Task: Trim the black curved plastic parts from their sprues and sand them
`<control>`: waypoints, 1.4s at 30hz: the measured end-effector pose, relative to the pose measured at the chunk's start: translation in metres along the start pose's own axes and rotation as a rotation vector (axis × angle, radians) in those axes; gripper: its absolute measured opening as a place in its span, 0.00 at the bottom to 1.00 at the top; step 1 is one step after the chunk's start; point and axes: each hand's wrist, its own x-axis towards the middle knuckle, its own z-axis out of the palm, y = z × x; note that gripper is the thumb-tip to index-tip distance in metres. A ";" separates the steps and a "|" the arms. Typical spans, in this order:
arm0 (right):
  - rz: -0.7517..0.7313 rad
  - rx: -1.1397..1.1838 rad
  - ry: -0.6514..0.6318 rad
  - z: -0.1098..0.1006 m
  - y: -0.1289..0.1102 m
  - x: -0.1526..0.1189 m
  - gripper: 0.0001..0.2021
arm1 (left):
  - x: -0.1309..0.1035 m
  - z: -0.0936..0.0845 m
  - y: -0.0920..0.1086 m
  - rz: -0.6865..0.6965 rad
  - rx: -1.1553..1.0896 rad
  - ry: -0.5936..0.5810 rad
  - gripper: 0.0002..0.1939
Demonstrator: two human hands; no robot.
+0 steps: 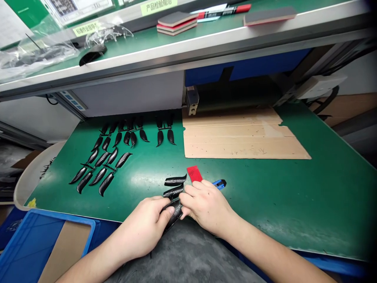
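Observation:
My left hand is closed on a curved black plastic part at the table's front edge, its thumb lying along the part. My right hand is closed at the upper right end of the same part, fingers curled and pinching there. Whether a small tool is hidden in the right fingers I cannot tell. Just beyond the hands lie loose black curved pieces with ribbed surfaces. A red sanding pad lies past the right fingers, and a blue cutter sits beside that hand.
Several black parts joined in sprues lie on the left of the green table. A cardboard sheet lies at the back. Overhead runs a shelf with pads and a marker. A blue bin stands front left.

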 end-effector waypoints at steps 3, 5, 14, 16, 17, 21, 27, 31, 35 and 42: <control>0.024 0.359 -0.186 0.001 0.005 0.000 0.22 | 0.001 0.002 0.000 0.020 0.019 0.003 0.15; 0.056 0.737 -0.299 0.002 0.009 -0.001 0.24 | 0.003 0.002 0.000 0.032 0.008 0.002 0.15; 0.262 0.855 -0.027 0.017 0.007 -0.010 0.25 | 0.004 0.001 -0.008 -0.035 -0.366 -0.074 0.15; 0.242 0.615 -0.017 0.016 0.004 -0.011 0.23 | 0.004 0.002 -0.012 -0.079 -0.497 -0.093 0.17; 0.234 0.498 -0.014 0.015 0.003 -0.010 0.23 | 0.004 0.003 -0.014 -0.094 -0.548 -0.097 0.18; 0.197 0.165 0.010 0.010 0.002 -0.006 0.26 | 0.006 0.006 -0.019 -0.099 -0.709 -0.123 0.20; 0.147 -0.034 0.030 0.005 0.004 -0.001 0.34 | 0.008 0.012 -0.020 -0.032 -0.884 -0.107 0.19; 0.154 -0.085 0.036 0.003 0.003 -0.002 0.35 | 0.006 0.015 -0.020 -0.021 -0.932 -0.105 0.18; 0.158 -0.094 0.072 0.003 0.001 -0.003 0.36 | 0.006 0.016 -0.019 -0.030 -1.004 -0.123 0.17; 0.127 -0.119 0.055 0.005 0.002 -0.003 0.35 | 0.005 0.020 -0.021 -0.006 -1.010 -0.142 0.13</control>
